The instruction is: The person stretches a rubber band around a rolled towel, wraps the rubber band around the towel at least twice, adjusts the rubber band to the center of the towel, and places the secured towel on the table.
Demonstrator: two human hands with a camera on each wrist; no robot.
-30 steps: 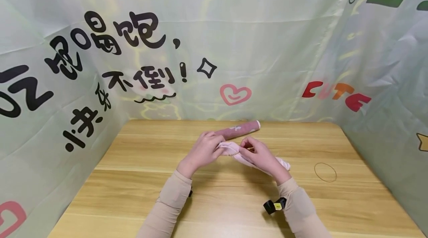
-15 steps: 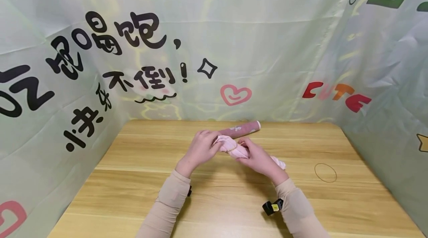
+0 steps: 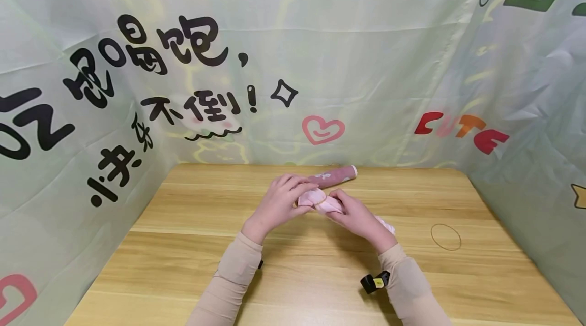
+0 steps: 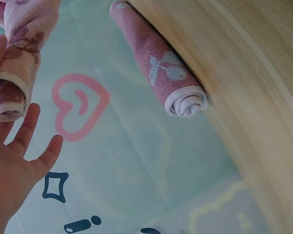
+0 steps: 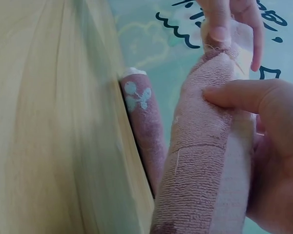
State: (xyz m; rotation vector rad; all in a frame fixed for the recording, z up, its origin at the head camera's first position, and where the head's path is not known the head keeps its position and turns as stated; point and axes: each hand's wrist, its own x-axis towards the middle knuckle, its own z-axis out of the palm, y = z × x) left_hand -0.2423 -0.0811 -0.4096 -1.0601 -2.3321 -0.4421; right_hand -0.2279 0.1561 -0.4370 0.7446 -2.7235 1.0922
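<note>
Head view: right hand [image 3: 359, 218] grips pale towel [image 3: 330, 205]; left hand [image 3: 277, 202], seemingly pinching it, partly hides darker roll [image 3: 335, 177].

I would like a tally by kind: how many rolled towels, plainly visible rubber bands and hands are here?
Rolled towels: 2 (held towel, lying towel)
Rubber bands: 2 (wrapped band, loose band)
Hands: 2 (left hand, right hand)
Total: 6

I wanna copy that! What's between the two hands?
The head view shows a light pink towel, a thin band around it, between the left hand and right hand.
</note>
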